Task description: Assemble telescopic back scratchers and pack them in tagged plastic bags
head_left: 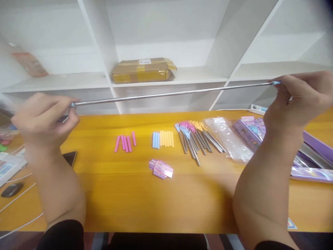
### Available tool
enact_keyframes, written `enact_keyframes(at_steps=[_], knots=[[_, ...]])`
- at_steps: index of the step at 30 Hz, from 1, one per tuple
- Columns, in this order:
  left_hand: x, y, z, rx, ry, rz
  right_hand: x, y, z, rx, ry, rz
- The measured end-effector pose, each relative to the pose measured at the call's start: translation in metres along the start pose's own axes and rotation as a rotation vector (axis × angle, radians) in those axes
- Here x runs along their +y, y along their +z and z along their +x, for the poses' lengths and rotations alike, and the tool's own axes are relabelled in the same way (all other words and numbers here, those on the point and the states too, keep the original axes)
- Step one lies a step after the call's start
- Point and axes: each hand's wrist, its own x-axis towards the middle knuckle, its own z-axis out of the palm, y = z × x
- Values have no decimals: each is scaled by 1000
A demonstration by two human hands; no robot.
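Note:
Stretched out between my two hands is a long, thin telescopic back scratcher (pixel 171 93) with a silver rod and light-blue ends. My left hand (pixel 47 114) pinches one blue end, and my right hand (pixel 299 93) pinches the other, slightly higher. Fingers cover most of both ends. Below it on the table lie several pink tubes (pixel 126 143), blue tubes (pixel 155 140) and yellow tubes (pixel 166 138). To their right is a pile of short back scratchers (pixel 197 137) with blue, pink and yellow claw heads. Small purple-pink cards (pixel 161 169) lie nearer to me.
Clear plastic bags (pixel 227 139) and an opened purple box (pixel 312 172) occupy the table's right side. A phone (pixel 70 158), a computer mouse (pixel 11 190) and white cables lie left. A taped cardboard box (pixel 142 71) sits on the white shelf (pixel 197 74) behind.

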Motion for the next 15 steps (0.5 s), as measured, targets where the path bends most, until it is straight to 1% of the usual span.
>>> enact_keyframes(at_steps=[2, 4, 6, 7, 9, 11, 15], knots=[[1, 1, 0, -16, -25, 22, 5, 1, -1, 33, -45, -10], [2, 3, 0, -53, -86, 56, 12, 3, -1, 51, -79, -30], [3, 5, 0, -108, -151, 86, 20, 6, -1, 51, -85, -74], [3, 6, 0, -122, -159, 93, 24, 8, -1, 51, -83, -95], [4, 8, 1, -109, -113, 89, 30, 11, 1, 47, -69, -127], [5, 9, 2, -54, -34, 74, 33, 12, 2, 46, -51, -135], [6, 8, 4, 11, 52, 28, 33, 8, 2, 73, -54, -41]])
